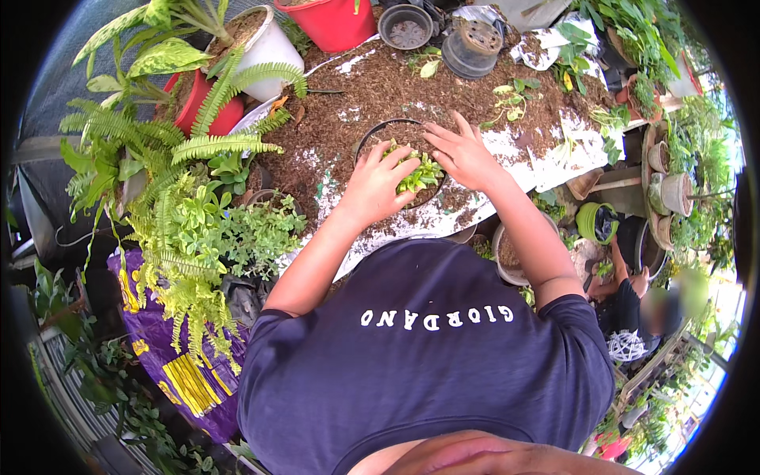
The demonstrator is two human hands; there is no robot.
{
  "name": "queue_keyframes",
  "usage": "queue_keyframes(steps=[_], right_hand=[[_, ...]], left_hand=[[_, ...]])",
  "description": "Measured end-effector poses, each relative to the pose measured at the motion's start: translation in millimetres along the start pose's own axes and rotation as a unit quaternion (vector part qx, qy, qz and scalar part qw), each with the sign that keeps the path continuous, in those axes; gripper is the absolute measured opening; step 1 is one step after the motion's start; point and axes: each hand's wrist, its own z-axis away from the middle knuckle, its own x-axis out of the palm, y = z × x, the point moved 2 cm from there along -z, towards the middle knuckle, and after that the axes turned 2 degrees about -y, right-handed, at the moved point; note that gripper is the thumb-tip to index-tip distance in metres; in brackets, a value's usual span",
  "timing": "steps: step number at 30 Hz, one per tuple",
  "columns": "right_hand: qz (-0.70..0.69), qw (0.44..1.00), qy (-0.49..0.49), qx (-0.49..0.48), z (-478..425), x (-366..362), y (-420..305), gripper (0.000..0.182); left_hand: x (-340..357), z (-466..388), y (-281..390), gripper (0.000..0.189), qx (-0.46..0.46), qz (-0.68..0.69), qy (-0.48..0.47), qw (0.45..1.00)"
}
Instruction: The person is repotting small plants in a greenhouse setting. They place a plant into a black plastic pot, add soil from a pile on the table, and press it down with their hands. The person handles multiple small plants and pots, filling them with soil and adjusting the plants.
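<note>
A round dark pot (380,126) filled with brown soil stands on the soil-covered sheet before me. A small plant with light green leaves (424,172) sits in it, towards the near right side. My left hand (380,183) lies over the left part of the plant with fingers spread, and what its fingertips touch is partly hidden. At the pot's right rim, my right hand (466,151) reaches in from the side, palm down and fingers apart. Neither hand visibly grips anything.
Loose soil (350,77) covers much of the white sheet (570,160). An upturned black pot (472,48) and an upright grey pot (405,27) stand at the back. Ferns (219,145) and red and white pots crowd the left. A person (623,309) sits at right beside a green pot (597,222).
</note>
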Motion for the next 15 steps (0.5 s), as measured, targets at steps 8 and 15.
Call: queue_keyframes(steps=[8,15], right_hand=[[-0.049,0.997,-0.017,0.055,48.9,12.9,-15.3,0.042],[-0.245,0.966,0.04,0.065,10.5,12.3,3.4,0.047]], left_hand=[[-2.9,-13.0,-1.0,0.049,0.02,0.009,0.003,1.0],[-3.5,-12.8,-0.1,0.05,0.033,0.009,0.01,0.999]])
